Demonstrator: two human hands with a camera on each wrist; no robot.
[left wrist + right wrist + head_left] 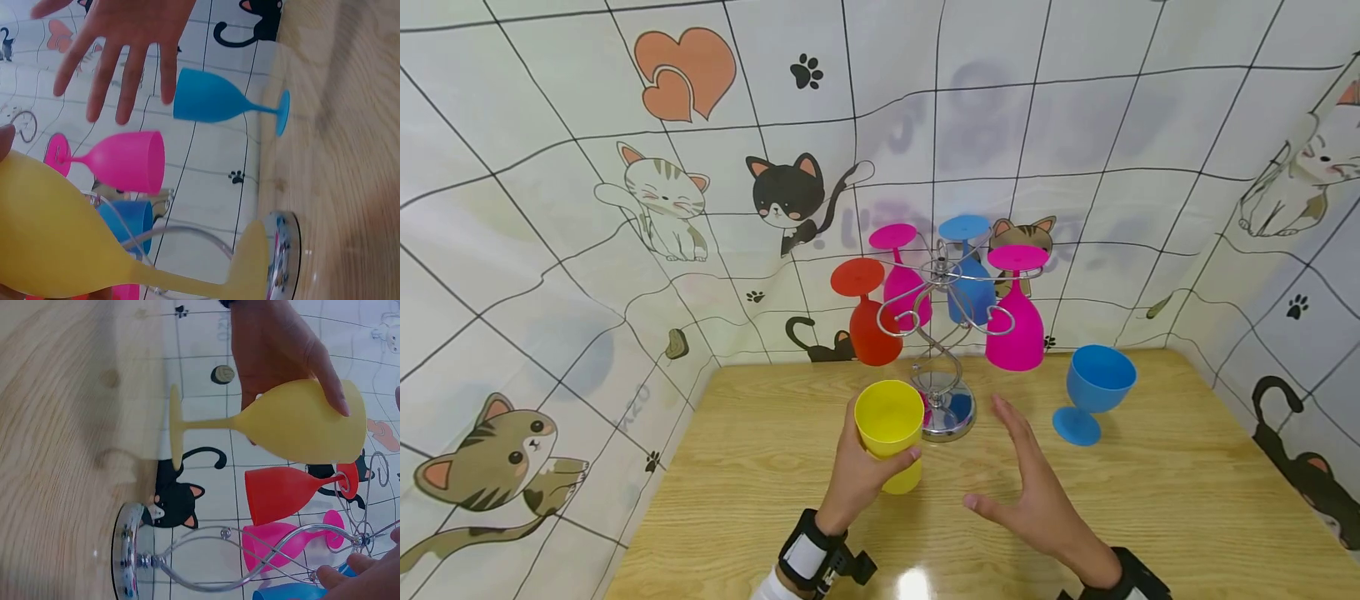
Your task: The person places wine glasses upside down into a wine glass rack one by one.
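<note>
My left hand (857, 479) grips a yellow plastic goblet (889, 417) round its bowl, thumb across the near side. It stands upright, mouth up, just left of the chrome stand's base; its stem and foot show in the right wrist view, below the left hand's fingers (334, 387). The right hand (1037, 504) is held in the air right of the goblet, fingers spread and nothing in them. Ahead of both hands is the metal glass rack (949, 425), with a red goblet (874, 329), two pink goblets (1017, 333) and a blue goblet (972, 292) hanging upside down.
Another blue goblet (1099, 385) stands upright on the wooden table (760, 492), right of the rack and beyond the right hand. A white cloth (880, 75) printed with cats and grid lines hangs behind the table and along both sides.
</note>
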